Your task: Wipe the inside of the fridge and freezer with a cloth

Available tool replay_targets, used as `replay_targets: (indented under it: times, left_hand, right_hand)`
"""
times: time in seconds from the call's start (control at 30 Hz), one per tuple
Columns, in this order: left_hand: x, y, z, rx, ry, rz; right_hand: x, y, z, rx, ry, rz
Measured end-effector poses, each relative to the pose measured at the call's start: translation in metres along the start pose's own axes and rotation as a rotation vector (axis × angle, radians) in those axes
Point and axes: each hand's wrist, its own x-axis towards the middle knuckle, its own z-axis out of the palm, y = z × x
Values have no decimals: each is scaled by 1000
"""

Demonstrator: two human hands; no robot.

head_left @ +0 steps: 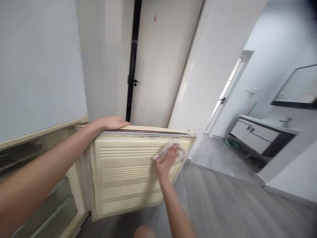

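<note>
— Nearest the lens: bare left forearm, crossing from the lower left corner up toward the middle. Ends in the left hand [112, 124], laid palm-down on the top edge of an open fridge door [128, 175]. Fingers flat and spread over the edge, not curled round anything; resting on it rather than clutching.

— And left of that arm?

— Fridge body [37, 158], cream-coloured frame, dim interior behind glassy shelf fronts. Pale blue-grey wall [37, 66] above it.

— Door itself?

— Swung out toward the camera, inner side showing: cream plastic liner with ridged horizontal bands. Dark grime along the top seal and down the hinge-side edge.

— Right side?

— Right hand [168, 160] pressed against the upper right part of the liner, near the door's free edge. Fingers closed over a white cloth [173, 150], bunched, sticking out above and beside the fingertips. Cloth touching the liner. Blurred, so fold and exact finger positions not readable.

— Further right?

— Grey wood-look floor [223, 205]. Closed white room door [158, 66] with a black handle straight behind the fridge door. Far right, a washroom opening: white vanity cabinet [257, 134] under a mirror [297, 86], something green on the floor beside it, too blurred to name.
</note>
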Motion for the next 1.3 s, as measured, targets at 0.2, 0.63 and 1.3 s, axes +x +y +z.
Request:
replay_targets:
  times: [0.2,0.63,1.3]
  left_hand:
    - [2,0,2,-1,-16,-45]
    - [9,-5,6,23,-3,-64]
    - [5,-2,3,79,-19,-16]
  right_hand:
    - [13,-4,12,52,86,262]
    - [-13,-94,26,97,-76,-38]
    - [0,-142,26,107,-92,-293]
